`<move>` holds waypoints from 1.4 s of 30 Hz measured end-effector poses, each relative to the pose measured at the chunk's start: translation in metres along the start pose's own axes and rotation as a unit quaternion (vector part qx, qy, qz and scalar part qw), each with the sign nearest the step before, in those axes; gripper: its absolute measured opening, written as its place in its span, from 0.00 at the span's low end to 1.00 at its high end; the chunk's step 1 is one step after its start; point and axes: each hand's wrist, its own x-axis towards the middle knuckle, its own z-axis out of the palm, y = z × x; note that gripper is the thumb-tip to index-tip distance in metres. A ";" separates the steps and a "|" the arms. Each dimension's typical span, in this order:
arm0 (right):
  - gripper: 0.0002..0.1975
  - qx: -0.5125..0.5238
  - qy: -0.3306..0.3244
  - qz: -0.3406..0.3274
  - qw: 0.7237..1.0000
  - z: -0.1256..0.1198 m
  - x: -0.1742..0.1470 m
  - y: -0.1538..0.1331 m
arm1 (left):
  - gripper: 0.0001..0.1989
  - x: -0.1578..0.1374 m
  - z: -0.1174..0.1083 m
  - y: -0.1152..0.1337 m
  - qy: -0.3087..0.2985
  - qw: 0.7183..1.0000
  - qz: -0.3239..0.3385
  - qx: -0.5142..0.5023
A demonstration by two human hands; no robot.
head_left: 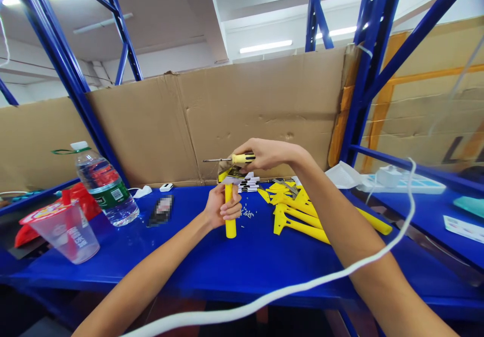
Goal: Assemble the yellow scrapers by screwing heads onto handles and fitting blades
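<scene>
My left hand (216, 207) is closed round the yellow handle of a scraper (230, 229), held upright over the blue table. At the scraper's top is a head with a whitish piece, partly covered by my right hand. My right hand (271, 152) grips a screwdriver (243, 159) with a yellow and black handle; its metal shaft points left, level above the scraper head. Small screws (247, 213) lie scattered just behind my left hand, beside a stack of white and black packets (250, 183). Several yellow scraper parts (293, 221) are piled to the right, partly behind my right forearm.
On the left stand a water bottle (108, 188) and a plastic cup (71, 233), with a phone (161, 210) nearby. A white cable (295, 290) crosses close in front. Cardboard (260, 115) walls the back between blue posts. A power strip (416, 183) lies at right.
</scene>
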 end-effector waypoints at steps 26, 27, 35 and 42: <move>0.02 -0.070 0.037 0.086 0.993 0.000 -0.001 0.021 | 0.18 0.012 0.001 -0.021 0.176 0.968 0.126 0.124; 0.02 -0.070 0.028 0.101 0.992 0.001 0.000 0.022 | 0.20 0.013 0.002 -0.019 0.187 0.961 0.142 0.147; 0.02 -0.038 -0.003 0.161 0.986 -0.002 -0.007 0.028 | 0.25 0.020 -0.040 0.017 0.335 0.890 0.173 0.256; 0.07 -0.009 0.014 0.174 0.985 -0.024 -0.028 0.036 | 0.18 -0.006 -0.111 0.051 0.472 0.792 0.096 0.376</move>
